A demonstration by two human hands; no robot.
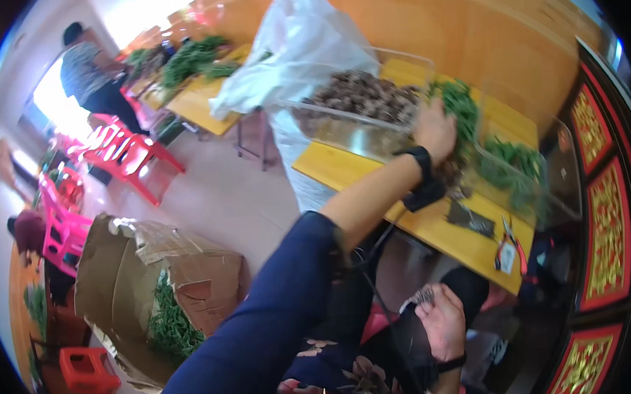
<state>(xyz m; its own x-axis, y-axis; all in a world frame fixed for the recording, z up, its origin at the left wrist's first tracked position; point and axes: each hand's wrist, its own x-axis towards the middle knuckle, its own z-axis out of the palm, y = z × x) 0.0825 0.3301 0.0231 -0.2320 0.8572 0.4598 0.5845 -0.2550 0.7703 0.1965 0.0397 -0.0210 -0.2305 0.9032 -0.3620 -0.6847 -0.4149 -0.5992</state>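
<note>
My left hand [435, 134] stretches across the yellow table [328, 168] to a heap of green sprigs [457, 106] beside a clear bin [370, 140] of small brown, cone-like pieces [367, 97]. Its fingertips meet the greenery, and whether they grip it is unclear. Low in front of me, my right hand [443, 323] is closed, pinching a small grey-brown cone-like piece [425, 294]. Pliers [508, 249] with red and dark handles lie at the table's near right corner, next to a dark flat piece [471, 219].
A second clear bin [510, 158] holding green sprigs stands at the table's right. A large cardboard box [203, 260] with greenery is on the floor at left. White plastic sacking [304, 37] rises behind. Farther off are pink chairs [133, 155] and a standing person [91, 70].
</note>
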